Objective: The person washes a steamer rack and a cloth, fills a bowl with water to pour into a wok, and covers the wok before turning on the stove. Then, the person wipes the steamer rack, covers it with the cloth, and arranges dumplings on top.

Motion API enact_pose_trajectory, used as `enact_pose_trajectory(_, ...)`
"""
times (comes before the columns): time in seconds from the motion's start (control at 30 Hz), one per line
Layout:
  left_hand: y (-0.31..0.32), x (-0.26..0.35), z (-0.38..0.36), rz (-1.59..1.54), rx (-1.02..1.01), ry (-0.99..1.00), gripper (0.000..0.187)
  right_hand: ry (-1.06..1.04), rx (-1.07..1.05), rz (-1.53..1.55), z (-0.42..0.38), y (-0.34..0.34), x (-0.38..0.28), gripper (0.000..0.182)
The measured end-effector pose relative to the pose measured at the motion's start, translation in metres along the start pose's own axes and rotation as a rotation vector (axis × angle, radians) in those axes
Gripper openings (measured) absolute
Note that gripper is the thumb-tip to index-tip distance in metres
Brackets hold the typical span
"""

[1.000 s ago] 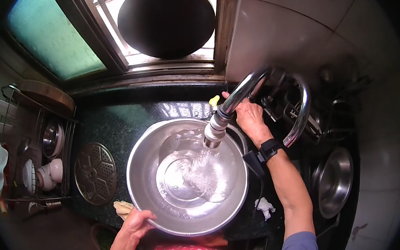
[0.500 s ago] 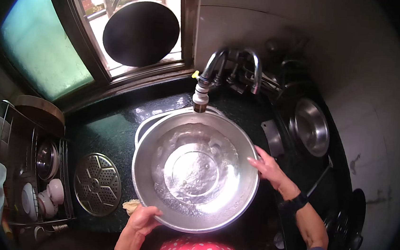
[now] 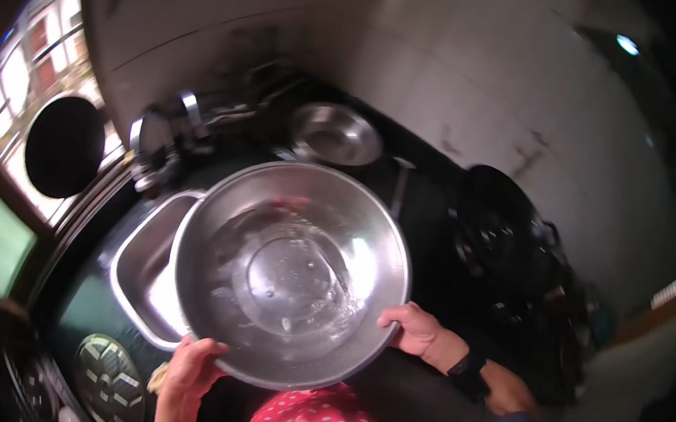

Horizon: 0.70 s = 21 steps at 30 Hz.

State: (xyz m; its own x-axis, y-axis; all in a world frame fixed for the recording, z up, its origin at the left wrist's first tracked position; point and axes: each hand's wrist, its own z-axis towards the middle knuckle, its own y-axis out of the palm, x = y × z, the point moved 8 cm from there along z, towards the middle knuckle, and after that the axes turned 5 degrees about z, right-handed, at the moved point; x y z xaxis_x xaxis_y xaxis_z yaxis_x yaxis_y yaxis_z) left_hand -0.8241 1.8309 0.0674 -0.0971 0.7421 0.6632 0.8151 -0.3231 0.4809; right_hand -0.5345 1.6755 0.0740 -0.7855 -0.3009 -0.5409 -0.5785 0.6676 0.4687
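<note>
A large, round metal basin (image 3: 202, 223) is in front of me with clear water (image 3: 292, 279) in its bottom, the surface rippling. My left hand (image 3: 192, 371) grips the near-left rim, thumb over the edge and fingers hidden beneath. On the near-right rim, my right hand (image 3: 421, 331) holds on in the same way. To the left of the basin, and partly covered by it, lies the stainless steel sink (image 3: 140, 262).
A blurred faucet (image 3: 144, 174) stands behind the sink. A metal bowl (image 3: 337, 134) sits at the back, and a dark pan (image 3: 499, 209) to the right. A perforated steamer plate (image 3: 108, 384) and a pale cloth (image 3: 158, 377) lie at the lower left.
Both hands have carried the basin away from under the faucet, rightward off the sink, which now shows more. The view has swung right. Water no longer churns as strongly.
</note>
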Motion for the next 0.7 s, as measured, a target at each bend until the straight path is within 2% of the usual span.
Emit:
enact_pose_trajectory(0.13, 0.087, 0.009, 0.013, 0.064, -0.16, 0.027, 0.025, -0.146, 0.087, 0.123, -0.064, -0.043, -0.027, 0.013)
enact_pose_trajectory(0.2, 0.139, 0.013, 0.014, 0.095, -0.237, 0.138, 0.026, -0.226, 0.091, 0.216, -0.088, -0.077, -0.043, 0.009)
enact_pose_trajectory(0.23, 0.163, 0.011, 0.021, 0.156, -0.272, 0.12, 0.027, -0.269, 0.135, 0.246, -0.104, -0.091, -0.054, 0.006)
enact_pose_trajectory(0.33, 0.24, -0.005, 0.032, 0.217, -0.431, 0.1, 0.047, -0.386, 0.212, 0.299, -0.146, -0.134, -0.086, 0.005)
enact_pose_trajectory(0.4, 0.291, -0.017, 0.035, 0.18, -0.538, 0.122, 0.049, -0.487, 0.186, 0.337, -0.173, -0.153, -0.109, 0.006)
enact_pose_trajectory(0.47, 0.334, -0.031, 0.036, 0.151, -0.62, 0.114, 0.058, -0.561, 0.265, 0.378, -0.195, -0.17, -0.13, 0.018)
enact_pose_trajectory(0.53, 0.368, -0.047, 0.045, 0.076, -0.656, 0.101, 0.058, -0.546, 0.23, 0.399, -0.204, -0.221, -0.143, 0.028)
enact_pose_trajectory(0.57, 0.384, -0.055, 0.046, 0.056, -0.705, 0.091, 0.063, -0.594, 0.248, 0.371, -0.212, -0.222, -0.155, 0.038)
enact_pose_trajectory(0.7, 0.442, -0.093, 0.061, -0.055, -0.829, -0.019, 0.071, -0.629, 0.378, 0.329, -0.234, -0.271, -0.183, 0.044)
